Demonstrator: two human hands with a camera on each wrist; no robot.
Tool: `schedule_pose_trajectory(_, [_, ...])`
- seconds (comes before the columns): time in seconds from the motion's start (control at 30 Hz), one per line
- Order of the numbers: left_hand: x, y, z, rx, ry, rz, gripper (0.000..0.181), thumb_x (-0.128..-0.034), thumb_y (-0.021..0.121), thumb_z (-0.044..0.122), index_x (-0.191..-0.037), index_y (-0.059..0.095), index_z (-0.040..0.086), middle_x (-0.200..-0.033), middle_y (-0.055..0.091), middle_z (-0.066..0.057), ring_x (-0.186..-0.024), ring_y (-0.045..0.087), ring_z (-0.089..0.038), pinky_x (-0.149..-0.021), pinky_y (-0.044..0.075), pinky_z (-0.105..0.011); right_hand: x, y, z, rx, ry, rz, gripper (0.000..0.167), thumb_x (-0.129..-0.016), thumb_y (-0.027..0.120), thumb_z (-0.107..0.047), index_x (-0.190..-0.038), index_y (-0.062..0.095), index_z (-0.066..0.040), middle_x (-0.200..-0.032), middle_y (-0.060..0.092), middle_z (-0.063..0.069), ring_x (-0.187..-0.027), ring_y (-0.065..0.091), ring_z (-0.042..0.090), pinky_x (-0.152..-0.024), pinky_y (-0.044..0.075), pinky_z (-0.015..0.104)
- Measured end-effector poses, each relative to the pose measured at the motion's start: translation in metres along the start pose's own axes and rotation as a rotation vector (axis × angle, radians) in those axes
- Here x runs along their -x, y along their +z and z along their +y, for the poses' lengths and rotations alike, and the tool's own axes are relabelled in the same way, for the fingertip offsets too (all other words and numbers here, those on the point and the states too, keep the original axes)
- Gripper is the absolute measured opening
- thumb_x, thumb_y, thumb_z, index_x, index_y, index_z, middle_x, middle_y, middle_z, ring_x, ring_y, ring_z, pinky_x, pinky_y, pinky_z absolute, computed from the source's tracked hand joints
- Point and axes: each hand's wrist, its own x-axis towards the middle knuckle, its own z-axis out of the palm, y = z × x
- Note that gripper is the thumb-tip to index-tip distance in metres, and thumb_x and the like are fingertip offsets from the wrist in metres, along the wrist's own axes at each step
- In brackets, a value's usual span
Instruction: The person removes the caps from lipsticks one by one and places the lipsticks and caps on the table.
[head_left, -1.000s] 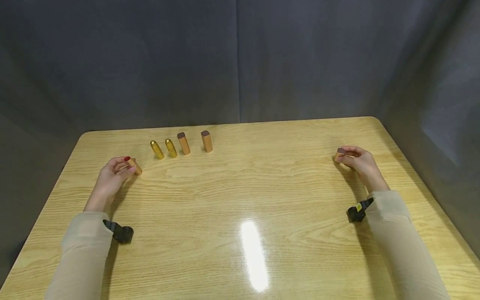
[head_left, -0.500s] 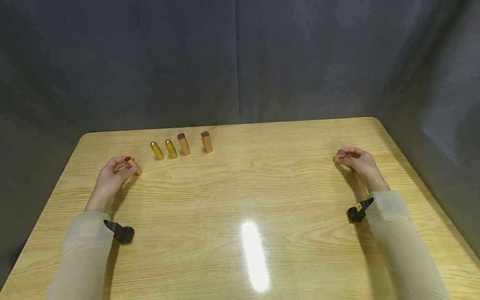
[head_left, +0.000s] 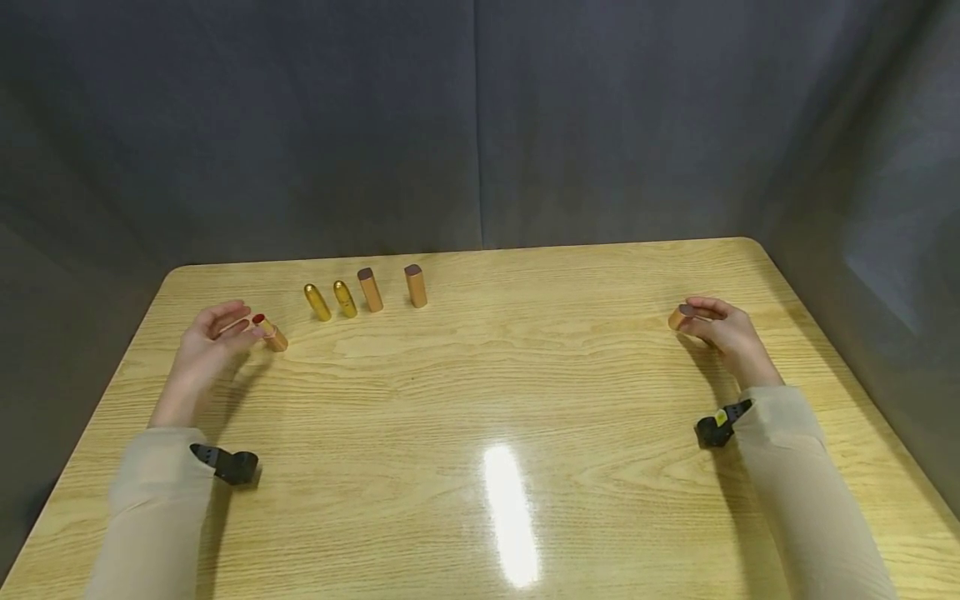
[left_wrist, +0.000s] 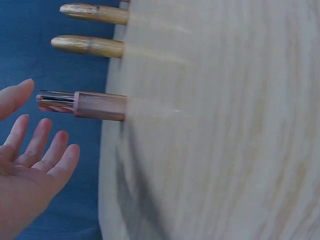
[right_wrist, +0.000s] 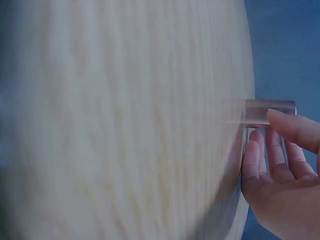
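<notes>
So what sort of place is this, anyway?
Probably a plain recording booth, though I can't be certain. Dark cloth hangs around the wooden table, a small black camera sits at each wrist, and the table holds small metallic tubes.

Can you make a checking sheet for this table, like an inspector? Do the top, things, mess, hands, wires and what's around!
Surface: light wooden table, with a bright glare patch.
Job's things: lipstick standing uncapped, red tip up; small copper piece with a dark top.
Clutter: two gold tubes and two copper tubes, standing toward the back left.
Hands: left hand open beside the lipstick; right hand pinching the copper piece.
Cables: nothing seen.
Surroundings: dark fabric behind the table.
</notes>
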Motion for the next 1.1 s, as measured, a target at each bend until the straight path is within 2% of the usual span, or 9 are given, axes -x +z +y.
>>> schedule_pose_trajectory(0.13, [0.005,-0.001,0.008,0.080,0.007,0.035,0.048,-0.0894,0.068,0.025,-0.128,0.040,0.028,-0.115,0.045,0.024,-0.140,0.029,-0.023,-0.083,0.041,-0.004,0.003,-0.001,-0.002,-0.098,0.009,-0.017,0.036,-0.086,0.057,0.015,-0.101,0.061,-0.018,-0.085,0.069,-0.013,-0.078,0.066,0.000,-0.068,0.054,0.013])
schedule_pose_trajectory(0.3, [0.010,0.003,0.020,0.219,0.046,0.152,0.037,-0.0890,0.068,0.020,-0.118,0.046,0.027,-0.111,0.050,0.020,-0.115,0.048,-0.005,-0.081,0.042,-0.004,0.005,-0.005,-0.005,-0.146,0.013,-0.010,0.045,-0.086,0.051,0.019,-0.096,0.064,-0.022,-0.088,0.066,-0.013,-0.079,0.066,0.001,-0.067,0.054,0.014])
schedule_pose_trajectory(0.37, [0.010,0.007,0.025,0.262,0.068,0.214,0.032,-0.0894,0.067,0.016,-0.114,0.049,0.025,-0.108,0.053,0.017,-0.104,0.051,0.002,-0.081,0.043,-0.003,0.006,-0.007,-0.008,-0.166,-0.003,-0.001,0.045,-0.086,0.050,0.020,-0.094,0.065,-0.022,-0.088,0.067,-0.013,-0.079,0.066,0.002,-0.067,0.054,0.014])
schedule_pose_trajectory(0.47, [0.010,0.014,0.032,0.322,0.096,0.287,0.027,-0.0890,0.066,0.008,-0.109,0.053,0.021,-0.105,0.057,0.014,-0.097,0.055,0.003,-0.080,0.045,-0.004,0.008,-0.007,-0.012,-0.188,-0.043,0.025,0.044,-0.086,0.051,0.019,-0.093,0.066,-0.022,-0.087,0.069,-0.012,-0.078,0.066,0.002,-0.065,0.054,0.014])
schedule_pose_trajectory(0.57, [0.009,0.021,0.038,0.335,0.116,0.312,0.027,-0.0883,0.065,0.003,-0.106,0.055,0.021,-0.101,0.059,0.013,-0.093,0.058,0.004,-0.077,0.046,-0.003,0.009,-0.005,-0.018,-0.241,-0.088,0.039,0.042,-0.087,0.051,0.019,-0.093,0.066,-0.019,-0.087,0.070,-0.010,-0.079,0.066,0.002,-0.066,0.054,0.014])
schedule_pose_trajectory(0.73, [0.006,0.033,0.043,0.250,0.178,0.265,0.026,-0.0883,0.063,0.001,-0.105,0.056,0.020,-0.098,0.059,0.014,-0.089,0.059,0.007,-0.075,0.047,-0.002,0.012,0.003,-0.030,-0.325,-0.170,0.023,0.036,-0.088,0.049,0.019,-0.095,0.065,-0.012,-0.089,0.069,-0.004,-0.080,0.067,0.006,-0.070,0.055,0.014])
schedule_pose_trajectory(0.87, [0.003,0.042,0.046,0.057,0.221,0.227,0.027,-0.0906,0.062,0.006,-0.115,0.056,0.014,-0.098,0.056,0.020,-0.091,0.056,0.010,-0.079,0.045,-0.001,0.014,0.016,-0.039,-0.307,-0.214,-0.003,0.034,-0.088,0.052,0.017,-0.098,0.066,-0.012,-0.092,0.070,-0.005,-0.083,0.067,0.006,-0.073,0.055,0.014])
schedule_pose_trajectory(0.97, [-0.001,0.047,0.047,-0.057,0.224,0.205,0.034,-0.0923,0.061,0.010,-0.125,0.052,0.007,-0.101,0.053,0.023,-0.093,0.054,0.011,-0.081,0.044,-0.002,0.014,0.029,-0.045,-0.275,-0.236,-0.032,0.035,-0.087,0.052,0.017,-0.099,0.066,-0.013,-0.093,0.070,-0.005,-0.085,0.067,0.005,-0.075,0.054,0.014])
schedule_pose_trajectory(1.1, [-0.006,0.052,0.048,-0.106,0.188,0.177,0.041,-0.0934,0.060,0.012,-0.132,0.048,0.003,-0.102,0.050,0.022,-0.095,0.052,0.010,-0.082,0.044,-0.002,0.014,0.048,-0.052,-0.207,-0.232,-0.073,0.035,-0.088,0.054,0.014,-0.100,0.066,-0.016,-0.096,0.069,-0.008,-0.088,0.066,0.003,-0.060,0.048,0.011])
